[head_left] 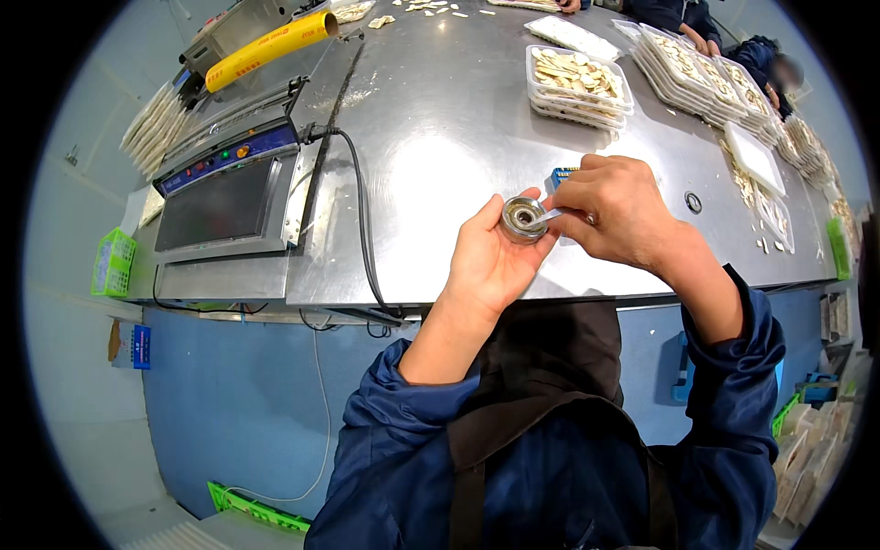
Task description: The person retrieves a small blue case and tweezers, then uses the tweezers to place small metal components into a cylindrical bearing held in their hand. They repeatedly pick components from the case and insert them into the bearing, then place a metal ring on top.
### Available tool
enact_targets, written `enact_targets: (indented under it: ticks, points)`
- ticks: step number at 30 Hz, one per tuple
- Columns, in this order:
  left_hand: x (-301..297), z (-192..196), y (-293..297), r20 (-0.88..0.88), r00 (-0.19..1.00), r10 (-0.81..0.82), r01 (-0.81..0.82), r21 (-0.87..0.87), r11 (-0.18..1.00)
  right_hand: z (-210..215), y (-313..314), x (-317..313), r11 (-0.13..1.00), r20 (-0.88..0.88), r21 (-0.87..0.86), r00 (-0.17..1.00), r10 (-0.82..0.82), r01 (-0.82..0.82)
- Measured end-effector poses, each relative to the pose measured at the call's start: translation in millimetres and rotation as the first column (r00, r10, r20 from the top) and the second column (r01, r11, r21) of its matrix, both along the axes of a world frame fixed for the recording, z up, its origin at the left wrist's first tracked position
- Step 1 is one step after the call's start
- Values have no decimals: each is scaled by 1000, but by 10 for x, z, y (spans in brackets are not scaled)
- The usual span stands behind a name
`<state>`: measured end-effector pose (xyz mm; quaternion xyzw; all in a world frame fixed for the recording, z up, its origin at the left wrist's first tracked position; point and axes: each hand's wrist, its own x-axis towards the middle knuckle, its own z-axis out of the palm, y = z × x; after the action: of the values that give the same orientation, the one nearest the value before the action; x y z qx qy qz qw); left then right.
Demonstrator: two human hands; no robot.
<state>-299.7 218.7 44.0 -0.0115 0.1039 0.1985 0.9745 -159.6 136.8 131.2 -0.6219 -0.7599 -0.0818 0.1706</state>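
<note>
You are working at a bare steel table (431, 266) whose near edge runs just in front of your body, in a pale-walled room with a blue floor (238, 394). Your left hand (495, 261) is palm up above that edge, fingers curled round one round metal part (523, 220), raised off the steel with its open face up. Your right hand (619, 206) pinches one thin metal tool (554, 215) between thumb and fingers, its end at the part's centre. Just beyond, partly hidden by your right hand, is one blue box (563, 173); one dark ring (694, 202) lies flat to its right. To your left stands one sealing machine (220, 215) with one yellow roll (270, 52) above it, and a black cable (360, 202) drops over the table edge between the machine and your left arm. Ahead sits one short stack of clear trays (579, 78) filled with pale slices; more stacks, too crowded to count, run along the far right, where at least two people in dark clothing are. One green basket (114, 263) stands at far left.
</note>
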Motion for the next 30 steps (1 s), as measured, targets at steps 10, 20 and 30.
enact_targets:
  ticks: [10,20,30]
  points:
    - [29,-28,-13,5,1000,-9,9,-7,1000,-11,31,41,999,-6,-52,1000,-2,1]
    - [61,-31,3,-24,1000,-14,14,-5,1000,-17,39,17,996,1,-82,1000,-26,26]
    - [51,-89,35,-6,1000,4,-4,-7,1000,-30,49,34,991,33,-116,998,-61,64]
